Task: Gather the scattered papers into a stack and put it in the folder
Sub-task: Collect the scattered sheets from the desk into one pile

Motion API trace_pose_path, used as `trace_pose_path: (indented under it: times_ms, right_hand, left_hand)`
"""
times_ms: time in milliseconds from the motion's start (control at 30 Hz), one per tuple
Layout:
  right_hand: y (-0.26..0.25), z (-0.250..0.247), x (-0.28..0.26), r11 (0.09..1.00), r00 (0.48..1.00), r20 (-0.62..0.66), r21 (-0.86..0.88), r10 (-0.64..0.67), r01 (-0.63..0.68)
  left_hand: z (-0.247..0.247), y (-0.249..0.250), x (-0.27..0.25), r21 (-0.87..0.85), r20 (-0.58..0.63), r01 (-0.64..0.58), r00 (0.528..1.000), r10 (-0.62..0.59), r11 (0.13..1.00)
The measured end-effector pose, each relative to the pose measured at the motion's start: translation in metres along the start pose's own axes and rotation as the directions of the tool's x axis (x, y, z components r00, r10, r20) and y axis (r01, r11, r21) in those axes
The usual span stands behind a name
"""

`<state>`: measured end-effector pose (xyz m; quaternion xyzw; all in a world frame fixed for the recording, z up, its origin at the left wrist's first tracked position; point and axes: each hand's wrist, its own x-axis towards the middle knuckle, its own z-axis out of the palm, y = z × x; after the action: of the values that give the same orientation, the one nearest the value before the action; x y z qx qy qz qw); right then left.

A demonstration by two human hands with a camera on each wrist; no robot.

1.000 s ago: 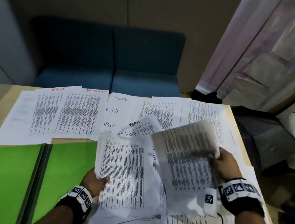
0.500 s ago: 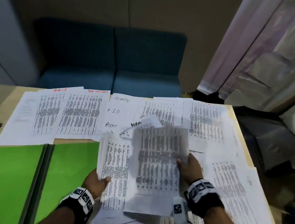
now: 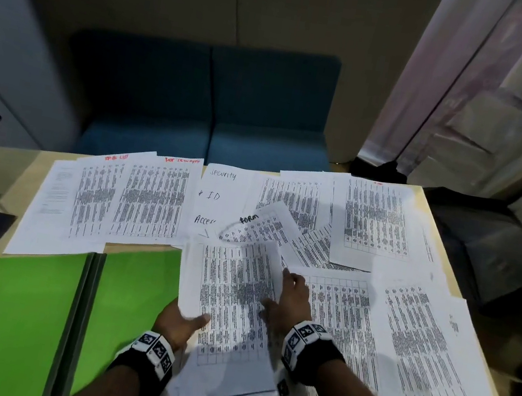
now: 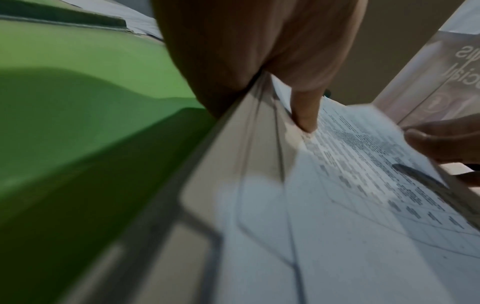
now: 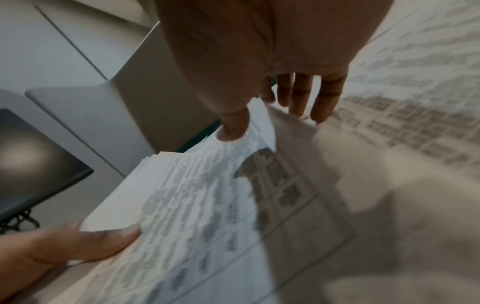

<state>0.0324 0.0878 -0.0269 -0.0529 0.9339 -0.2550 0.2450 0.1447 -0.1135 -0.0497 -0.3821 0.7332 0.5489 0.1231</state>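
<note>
Your left hand gripped the left edge of the stack of printed papers, thumb on top and fingers beneath. Your right hand pinched the top sheet's right edge, thumb above, fingers curled under it. The two hands were apart, the stack between them. The open green folder lay just left of your left hand. More loose sheets lay to the right of your right hand and beyond both hands.

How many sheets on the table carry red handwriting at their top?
3: two side by side at the far left, one at the far right. Others may be covered.
</note>
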Motion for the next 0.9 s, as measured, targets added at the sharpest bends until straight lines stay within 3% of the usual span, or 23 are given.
trace_pose_path:
  times_ms: [167,300,367,467,600,733,900]
  right_hand:
    - [0.036,-0.03,0.008,0.995,0.983,-0.158,-0.018,0.089,-0.093]
    - [0.08,-0.064,0.009,0.938,0.886,-0.324,0.011,0.332,-0.347]
    - [0.099,-0.074,0.004,0.891,0.838,-0.339,0.005,0.428,-0.453]
    - [0.117,-0.077,-0.005,0.852,0.807,-0.311,0.015,0.501,-0.523]
    - [0.12,-0.08,-0.007,0.874,0.841,-0.282,-0.018,0.461,-0.485]
    - [0.12,-0.083,-0.007,0.898,0.878,-0.208,0.191,0.431,-0.396]
    - [0.123,-0.098,-0.009,0.919,0.91,-0.183,0.206,0.373,-0.335]
  left_hand:
    - [0.002,-0.003,0.004,0.082,-0.034,0.003,0.999,0.0,0.997]
    - [0.006,0.002,0.005,0.149,-0.066,0.012,0.998,-0.002,0.989]
    - [0.008,0.006,0.007,0.193,-0.081,0.022,0.997,-0.007,0.981]
    - [0.01,0.013,0.007,0.224,-0.101,0.046,0.995,-0.023,0.973]
    - [0.012,0.017,0.008,0.235,-0.128,0.067,0.991,-0.037,0.97]
    - [0.014,0.017,0.007,0.246,-0.141,0.078,0.989,-0.044,0.966]
    - [0.014,0.017,0.006,0.273,-0.148,0.075,0.988,-0.035,0.959]
